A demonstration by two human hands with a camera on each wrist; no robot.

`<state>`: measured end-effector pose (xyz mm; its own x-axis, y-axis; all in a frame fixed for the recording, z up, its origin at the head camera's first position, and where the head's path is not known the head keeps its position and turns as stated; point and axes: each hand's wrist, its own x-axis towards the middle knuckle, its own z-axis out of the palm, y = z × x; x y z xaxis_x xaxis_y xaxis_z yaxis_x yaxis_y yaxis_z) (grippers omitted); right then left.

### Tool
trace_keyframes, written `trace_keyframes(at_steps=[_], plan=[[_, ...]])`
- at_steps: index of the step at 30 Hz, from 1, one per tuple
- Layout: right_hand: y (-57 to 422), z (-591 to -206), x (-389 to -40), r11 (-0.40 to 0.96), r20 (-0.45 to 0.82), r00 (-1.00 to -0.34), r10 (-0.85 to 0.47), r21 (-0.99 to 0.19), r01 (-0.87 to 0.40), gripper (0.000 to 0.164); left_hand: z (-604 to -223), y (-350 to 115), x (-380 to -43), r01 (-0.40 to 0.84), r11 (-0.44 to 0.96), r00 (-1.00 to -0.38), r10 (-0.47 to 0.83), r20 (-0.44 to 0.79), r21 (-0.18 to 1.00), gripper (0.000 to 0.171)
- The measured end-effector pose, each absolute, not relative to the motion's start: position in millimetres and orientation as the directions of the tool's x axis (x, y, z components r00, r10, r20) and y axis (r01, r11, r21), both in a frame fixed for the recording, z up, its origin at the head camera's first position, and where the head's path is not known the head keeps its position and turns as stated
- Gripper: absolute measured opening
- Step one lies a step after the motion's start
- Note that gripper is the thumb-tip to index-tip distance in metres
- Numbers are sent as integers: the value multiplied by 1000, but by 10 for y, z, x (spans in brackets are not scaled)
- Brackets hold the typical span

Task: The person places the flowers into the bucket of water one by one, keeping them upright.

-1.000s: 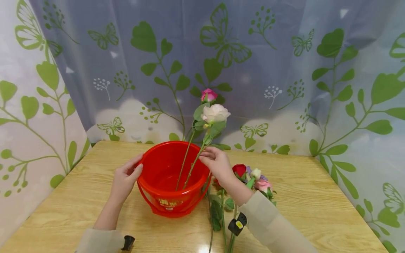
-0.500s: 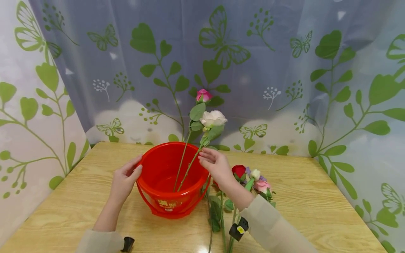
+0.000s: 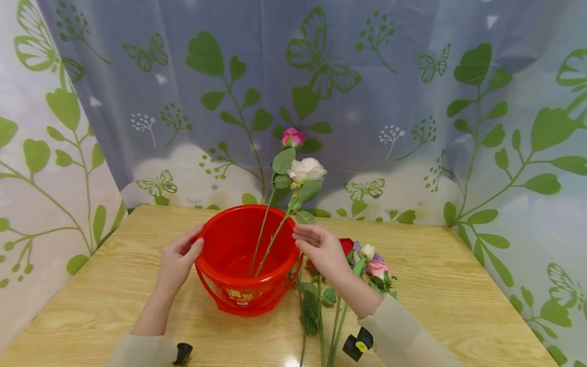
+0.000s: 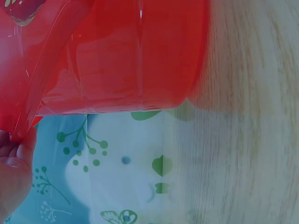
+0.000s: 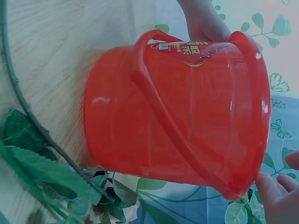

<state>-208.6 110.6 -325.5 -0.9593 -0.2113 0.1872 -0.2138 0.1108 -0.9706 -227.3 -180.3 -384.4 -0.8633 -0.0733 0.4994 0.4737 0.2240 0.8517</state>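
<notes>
A red plastic bucket [image 3: 243, 293] stands on the wooden table [image 3: 458, 300]. Two long-stemmed roses lean in it, a white one [image 3: 306, 169] and a pink bud [image 3: 292, 136] behind it. My left hand [image 3: 190, 245] rests flat against the bucket's left side by the rim, fingers straight. My right hand [image 3: 306, 239] hovers at the right rim with fingers extended, just right of the white rose's stem and not holding it. The right wrist view shows the bucket [image 5: 177, 116] with its handle down, and my right fingertips [image 5: 273, 189] by the rim.
A loose bunch of flowers [image 3: 364, 257] lies on the table right of the bucket, red, white and pink heads, stems [image 3: 321, 326] pointing toward me. A leaf-and-butterfly curtain [image 3: 412, 102] hangs close behind the table's far edge.
My right hand let go of the white rose's stem and drew back right and down to the bucket rim. The rose now leans in the bucket. The left hand stayed put.
</notes>
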Motion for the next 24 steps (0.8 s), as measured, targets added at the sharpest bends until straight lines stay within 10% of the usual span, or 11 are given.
trace_keyframes(at_steps=[24], plan=[[1650, -3472, -1799, 160, 120, -985, -120, -977, -139, 30, -3808, -1788, -2246, 483, 229, -858, -69, 509, 845, 32]])
